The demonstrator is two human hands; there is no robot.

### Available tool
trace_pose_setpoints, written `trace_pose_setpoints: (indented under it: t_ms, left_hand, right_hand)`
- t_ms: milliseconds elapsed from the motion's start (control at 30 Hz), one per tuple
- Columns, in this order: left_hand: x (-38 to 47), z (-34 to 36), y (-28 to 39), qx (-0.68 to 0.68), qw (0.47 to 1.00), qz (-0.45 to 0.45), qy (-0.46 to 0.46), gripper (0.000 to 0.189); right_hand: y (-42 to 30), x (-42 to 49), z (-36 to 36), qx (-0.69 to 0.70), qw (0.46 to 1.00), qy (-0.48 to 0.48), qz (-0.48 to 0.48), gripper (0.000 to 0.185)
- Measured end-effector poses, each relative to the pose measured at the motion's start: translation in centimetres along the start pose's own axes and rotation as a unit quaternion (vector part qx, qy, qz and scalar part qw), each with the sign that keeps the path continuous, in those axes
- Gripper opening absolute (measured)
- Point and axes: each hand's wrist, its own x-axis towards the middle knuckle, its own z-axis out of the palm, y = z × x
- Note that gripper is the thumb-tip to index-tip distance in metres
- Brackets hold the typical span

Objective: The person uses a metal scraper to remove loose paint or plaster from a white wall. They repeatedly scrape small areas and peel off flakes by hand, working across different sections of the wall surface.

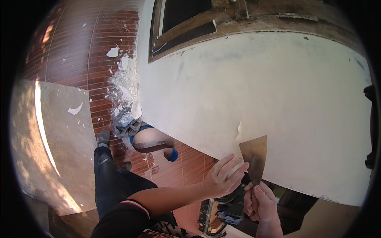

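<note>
My right hand grips the wooden handle of a scraper, a broad putty knife with a worn metal blade. The blade points up and lies over the pale painted wall. My left hand is held out with its fingers apart and nothing in it. Its fingertips are close beside the blade's left edge; whether they touch it I cannot tell. Just above the blade, a small lifted flake of paint curls from the wall.
Paint chips and white dust lie along the wall's foot on red-brown floor tiles. A crumpled dark plastic bag sits beside a blue-edged curved object. A wooden frame borders the wall. Dark furniture stands near my right hand.
</note>
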Motion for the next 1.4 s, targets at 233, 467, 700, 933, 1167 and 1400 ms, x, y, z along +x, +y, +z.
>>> trace_pose_setpoints:
  t_ms: [233,467,700,933,1167,1400]
  left_hand:
    - [6.0,2.0,0.9,-0.061,0.996,-0.036,-0.047,0.064]
    - [7.6,3.8,1.2,0.004,0.996,-0.089,-0.032,0.059]
    - [8.7,4.4,1.5,-0.001,0.990,-0.139,-0.015,0.063]
    - [9.2,4.8,1.1,0.018,0.989,-0.144,-0.019,0.063]
    - [9.5,4.7,1.0,-0.008,0.989,-0.149,-0.019,0.064]
    - [9.6,4.5,0.9,-0.014,0.988,-0.151,-0.029,0.065]
  right_hand:
    - [-5.2,0.5,2.5,-0.185,0.974,0.129,-0.037,0.047]
    - [-8.6,2.4,4.0,-0.201,0.966,0.161,0.015,0.050]
    - [-9.8,3.7,5.3,-0.199,0.966,0.168,0.010,0.049]
    - [-10.3,4.5,5.8,-0.154,0.971,0.183,0.020,0.049]
    - [-10.3,4.8,6.5,-0.165,0.966,0.196,0.014,0.051]
    - [-10.4,4.8,6.7,-0.147,0.971,0.190,0.008,0.050]
